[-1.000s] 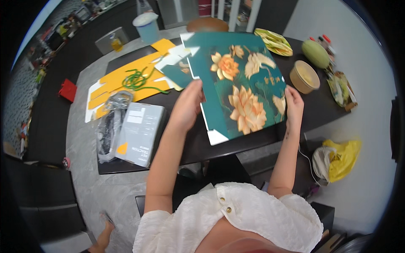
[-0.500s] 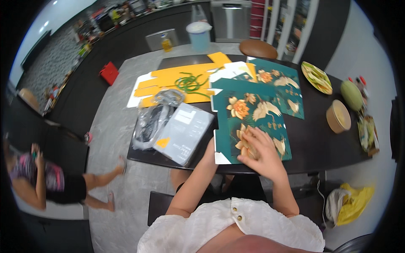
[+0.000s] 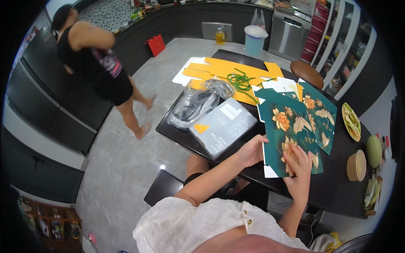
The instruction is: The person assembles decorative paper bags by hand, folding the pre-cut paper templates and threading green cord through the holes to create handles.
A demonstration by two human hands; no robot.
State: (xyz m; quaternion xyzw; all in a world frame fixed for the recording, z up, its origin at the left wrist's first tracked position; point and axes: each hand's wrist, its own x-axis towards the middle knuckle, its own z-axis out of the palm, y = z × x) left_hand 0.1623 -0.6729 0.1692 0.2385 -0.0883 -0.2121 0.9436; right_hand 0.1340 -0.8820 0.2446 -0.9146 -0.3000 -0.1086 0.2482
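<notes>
Green flower-printed cardboard (image 3: pixel 293 134), touched at its left edge by the half-curled left hand (image 3: pixel 254 149), impossible to tell whether gripping, and topped by the loosely fanned, empty right hand (image 3: pixel 299 163).

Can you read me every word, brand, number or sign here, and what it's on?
I don't copy print, but it stands here:
Grey box: large dark letters, clear; smaller lines too small to read.
White label on it: too small.
Fridge sticker: too small.
Front green card: none I can make out.
</notes>
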